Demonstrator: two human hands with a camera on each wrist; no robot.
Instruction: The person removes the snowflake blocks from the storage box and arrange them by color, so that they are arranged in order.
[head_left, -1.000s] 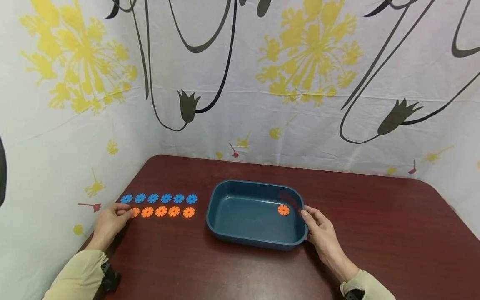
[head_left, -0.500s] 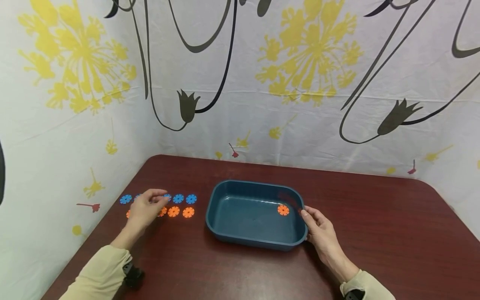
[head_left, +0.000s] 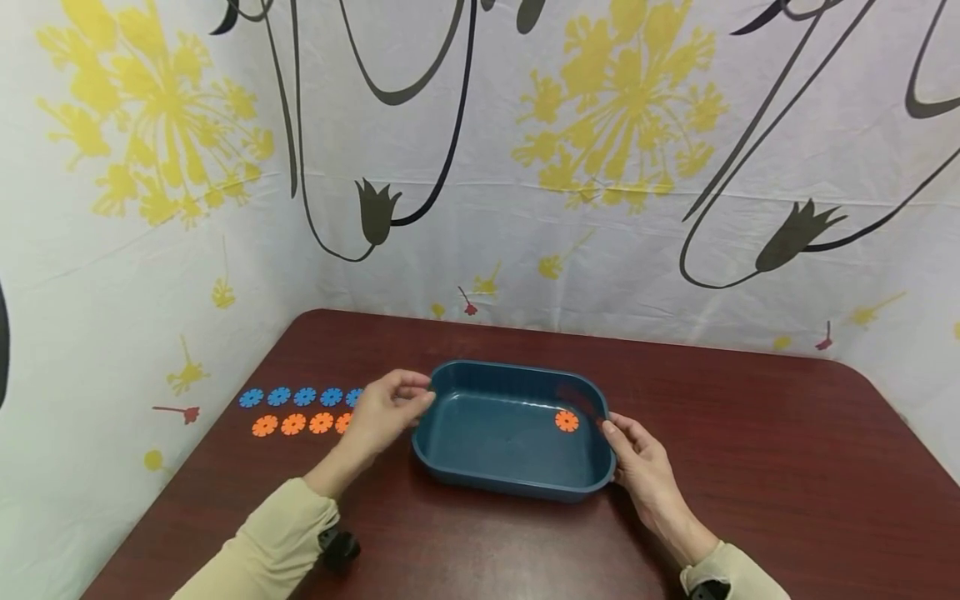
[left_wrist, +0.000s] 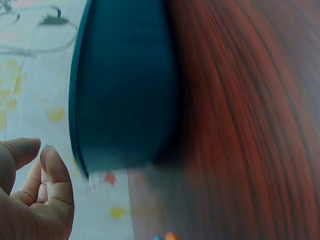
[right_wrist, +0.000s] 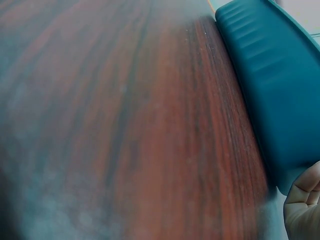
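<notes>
A dark teal plastic tray [head_left: 495, 442] sits mid-table, with one orange notched disc [head_left: 567, 421] lying inside toward its right end. My right hand [head_left: 643, 467] grips the tray's right rim, thumb over the edge; part of that hand also shows in the right wrist view, against the tray wall [right_wrist: 280, 85]. By the tray's left rim is my left hand [head_left: 390, 408]. The left wrist view has its thumb and fingertips slightly apart with nothing visible between them; whether they touch the rim, I cannot tell. Left of that hand lie a row of blue notched discs [head_left: 304, 397] and a row of orange notched discs [head_left: 293, 424].
The dark red wood-grain table [head_left: 750, 450] extends right of the tray. A white patterned cloth [head_left: 480, 233] hangs behind the table and along its left side. My left forearm and hand cover the right ends of the disc rows.
My left hand has moved right from the leftmost orange disc, across the rows, to the tray's left rim. That disc is still on the table. The right hand and tray have stayed put.
</notes>
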